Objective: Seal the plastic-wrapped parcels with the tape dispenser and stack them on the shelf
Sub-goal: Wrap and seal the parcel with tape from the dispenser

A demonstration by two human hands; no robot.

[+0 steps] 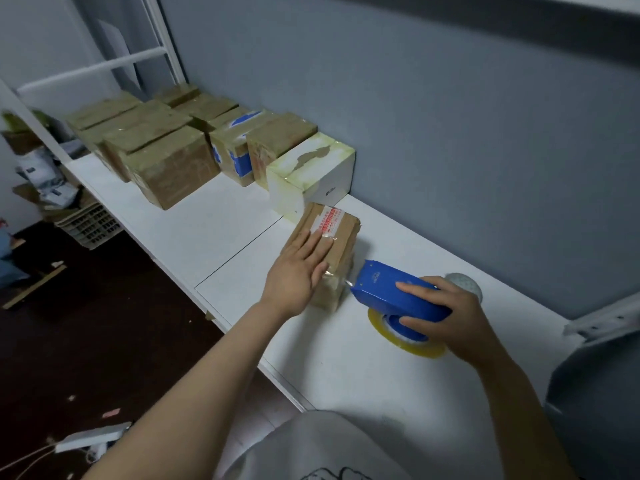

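Here the brown parcel (pixel 325 251) bears a red-printed label, glossy tape.

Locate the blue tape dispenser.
Right of centre in the head view, over the white shelf: the right hand grips the tape dispenser, its nose at the brown parcel.

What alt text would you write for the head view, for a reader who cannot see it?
A person's left hand presses flat on a brown parcel on a white shelf while the right hand grips a blue tape dispenser at its side. More taped parcels line the grey wall behind.
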